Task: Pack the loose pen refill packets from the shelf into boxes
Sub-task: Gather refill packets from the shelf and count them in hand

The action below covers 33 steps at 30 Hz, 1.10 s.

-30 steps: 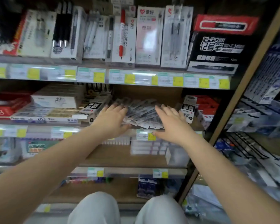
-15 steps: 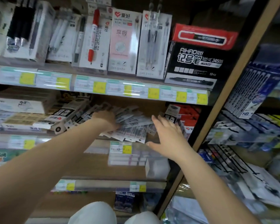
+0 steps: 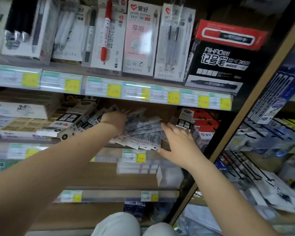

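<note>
Lying at left of middle shelf (image 3: 109, 171): black-and-white refill box (image 3: 65, 122), tilted. Left hand (image 3: 115, 121) sunk into heap of loose refill packets (image 3: 143, 132), fingers hidden, grip cannot tell. Packets fanned over shelf front edge. Right hand (image 3: 179, 143) spread flat, fingers apart, touching heap's right edge. Upright small box (image 3: 184, 119) just beside.

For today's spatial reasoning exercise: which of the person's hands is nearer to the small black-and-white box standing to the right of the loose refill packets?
Right. The right hand reaches just below the box, fingertips almost at it; the left hand is across the packet pile, on its left side.
</note>
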### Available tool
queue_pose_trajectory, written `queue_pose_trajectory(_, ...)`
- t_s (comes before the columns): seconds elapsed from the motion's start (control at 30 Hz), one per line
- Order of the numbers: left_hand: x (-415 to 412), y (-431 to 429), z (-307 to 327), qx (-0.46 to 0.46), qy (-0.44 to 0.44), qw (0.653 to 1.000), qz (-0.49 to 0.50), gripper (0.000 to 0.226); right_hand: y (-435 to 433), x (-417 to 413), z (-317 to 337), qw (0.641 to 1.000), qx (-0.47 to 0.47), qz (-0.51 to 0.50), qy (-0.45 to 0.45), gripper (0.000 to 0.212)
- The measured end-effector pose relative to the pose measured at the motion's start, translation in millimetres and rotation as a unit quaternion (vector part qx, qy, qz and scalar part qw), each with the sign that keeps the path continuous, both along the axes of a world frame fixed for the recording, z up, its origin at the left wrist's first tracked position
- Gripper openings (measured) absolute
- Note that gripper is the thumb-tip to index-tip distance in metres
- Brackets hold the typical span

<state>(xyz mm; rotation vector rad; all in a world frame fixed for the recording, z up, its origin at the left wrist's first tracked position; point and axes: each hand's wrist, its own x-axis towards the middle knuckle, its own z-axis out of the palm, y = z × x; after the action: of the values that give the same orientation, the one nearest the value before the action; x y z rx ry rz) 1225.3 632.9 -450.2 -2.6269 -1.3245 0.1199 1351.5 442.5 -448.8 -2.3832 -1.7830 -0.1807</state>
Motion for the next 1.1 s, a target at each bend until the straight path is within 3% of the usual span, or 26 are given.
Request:
queue_pose_trajectory(0.23, -7.6, 2.7, 4.4, 0.033, -0.031, 0.998, -0.033, 0.029, 21.1, -27.7, -2.7, 1.0, -0.009, -0.02, 0.013, 0.082)
queue_pose_trajectory(0.5, -21.6, 5.9, 24.5, 0.093, -0.088, 0.986, -0.104, 0.051, 43.7, -50.3, -0.4, 0.997, 0.056, -0.053, 0.002, 0.082)
queue_pose_trajectory(0.77, -39.0, -0.5, 29.9, 0.032, -0.048, 0.986, -0.154, 0.058, 52.8, -63.0, -6.1, 0.981, 0.147, -0.126, 0.012, 0.093)
queue_pose_trajectory(0.9, -45.2, -1.3, 34.2, 0.026, -0.017, 0.984, -0.175, 0.072, 54.5, -63.6, -2.9, 0.962, 0.187, -0.197, 0.011, 0.104)
queue_pose_trajectory(1.03, -53.5, -5.9, 33.4, 0.087, -0.026, 0.965, -0.247, 0.063, 61.4, -61.0, 3.0, 0.974, 0.14, -0.158, -0.076, 0.092)
queue_pose_trajectory(1.1, -61.5, -11.0, 32.5, 0.174, -0.031, 0.935, -0.309, 0.053, 66.9, -64.3, 6.5, 0.98, 0.116, -0.136, -0.085, 0.086)
